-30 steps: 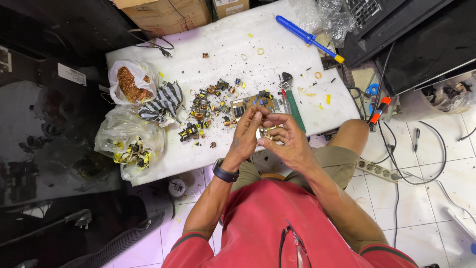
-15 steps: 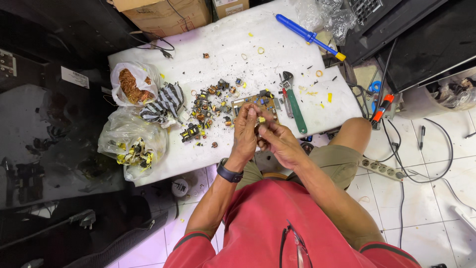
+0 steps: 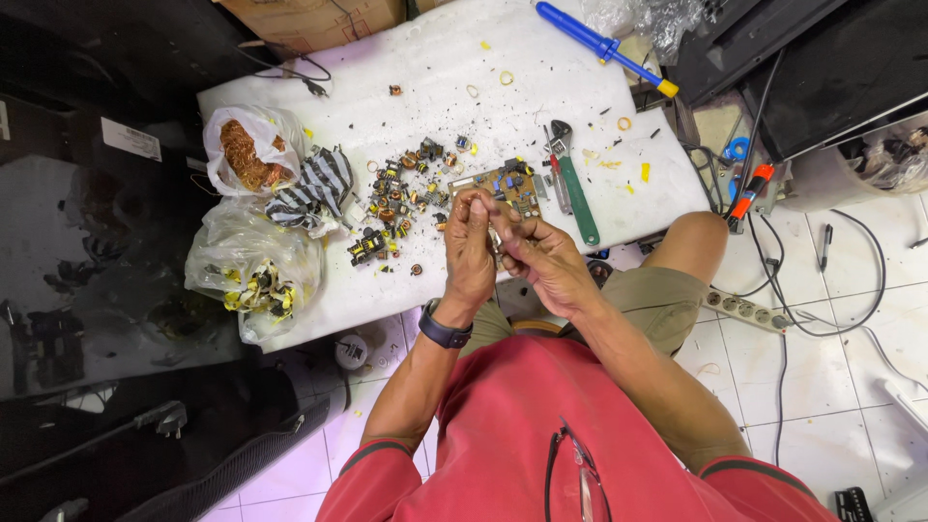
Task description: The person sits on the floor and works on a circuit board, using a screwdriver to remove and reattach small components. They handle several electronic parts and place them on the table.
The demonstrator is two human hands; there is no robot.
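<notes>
Over the near edge of a white board (image 3: pixel 541 87), my left hand (image 3: pixel 471 253) and my right hand (image 3: pixel 541 259) meet, both pinching one small electronic part (image 3: pixel 494 237) between the fingertips. The part is mostly hidden by my fingers. Just beyond my hands lies a small green circuit board (image 3: pixel 510 184). A heap of several small coils and components (image 3: pixel 396 203) sits to the left of it. I wear a dark watch (image 3: pixel 444 329) on my left wrist.
Green-handled pliers and a wrench (image 3: pixel 570 179) lie right of the circuit board. A blue screwdriver (image 3: pixel 604 46) lies at the far right. Clear bags of copper wire (image 3: pixel 246 155) and yellow parts (image 3: pixel 253 280) sit left. A power strip (image 3: pixel 749 309) and cables lie on the tiled floor.
My two hands have risen slightly and stay together on the small part, turning it between the fingertips. Nothing on the board has moved.
</notes>
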